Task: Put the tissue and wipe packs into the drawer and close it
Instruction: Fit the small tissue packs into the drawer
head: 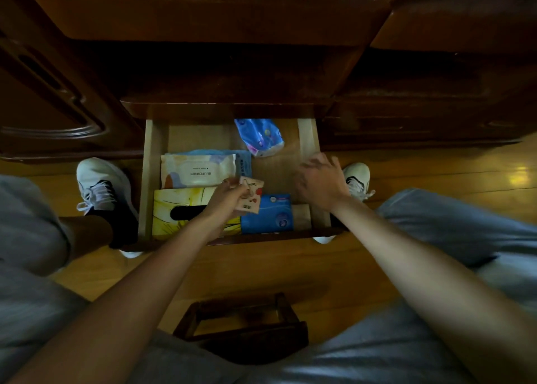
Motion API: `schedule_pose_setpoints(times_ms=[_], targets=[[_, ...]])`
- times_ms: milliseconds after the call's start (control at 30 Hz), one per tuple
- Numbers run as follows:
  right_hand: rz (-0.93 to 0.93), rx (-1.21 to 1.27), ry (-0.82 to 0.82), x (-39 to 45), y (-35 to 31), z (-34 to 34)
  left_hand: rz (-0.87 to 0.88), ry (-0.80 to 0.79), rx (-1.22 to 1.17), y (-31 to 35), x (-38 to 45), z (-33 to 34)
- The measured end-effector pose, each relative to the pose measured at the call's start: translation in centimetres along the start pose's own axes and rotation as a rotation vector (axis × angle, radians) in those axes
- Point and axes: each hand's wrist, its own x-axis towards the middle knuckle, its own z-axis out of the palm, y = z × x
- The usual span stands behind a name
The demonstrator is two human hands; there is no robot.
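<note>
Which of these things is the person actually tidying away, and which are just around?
Part of the job:
open drawer
small pink pack in the left hand
white wipe pack
yellow tissue pack
blue pack
blue-patterned pack at the back
right hand, empty

Just around:
wooden stool
white shoes
wooden floor

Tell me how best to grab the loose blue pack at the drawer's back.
Probably pinch the blue pack across its narrow width from above: it lies tilted and alone on the drawer floor, both long sides clear. The empty right hand is nearest.
</note>
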Motion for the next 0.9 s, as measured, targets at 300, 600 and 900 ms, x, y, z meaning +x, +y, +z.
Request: schedule_pose_setpoints(times_ms=[300,600,900], targets=[[0.018,0.582,-0.142,-1.5,0.8,-2.8,0.271,-0.124,0.367,-1.4,-1.0,2.8],[-0.243,-0.584,-0.045,-0.6,0.3,3.9,0.637,-0.024,1.371,-3.6,0.1,-2.4],[-0.261,-0.628,-0.056,0.2,0.1,4.8,0.633,-0.089,1.415,-3.8,0.8,-2.8]])
